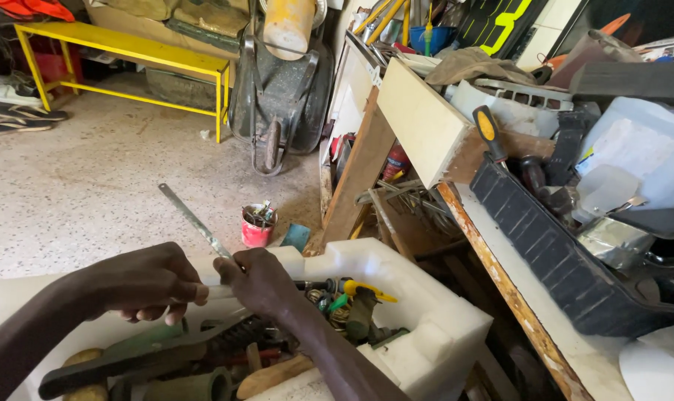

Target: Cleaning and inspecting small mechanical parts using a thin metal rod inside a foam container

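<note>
Low in the frame, left of centre: right hand (259, 278) closed around the near end of a thin metal strip (196, 221), fingers pressed together on it. Left hand (147, 281) just beside, curled shut on the rim of a white foam box (418, 297), touching the same end of the strip as well. Strip pointing up-left over the speckled floor (92, 193). Inside the box, mixed tools, among them a yellow-handled one (366, 289). Further up at centre, a red tin (256, 226) on the floor. Upper left, a yellow bench (129, 48); upper centre, a wheelbarrow (277, 89); at right, a cluttered worktable (515, 297).
</note>
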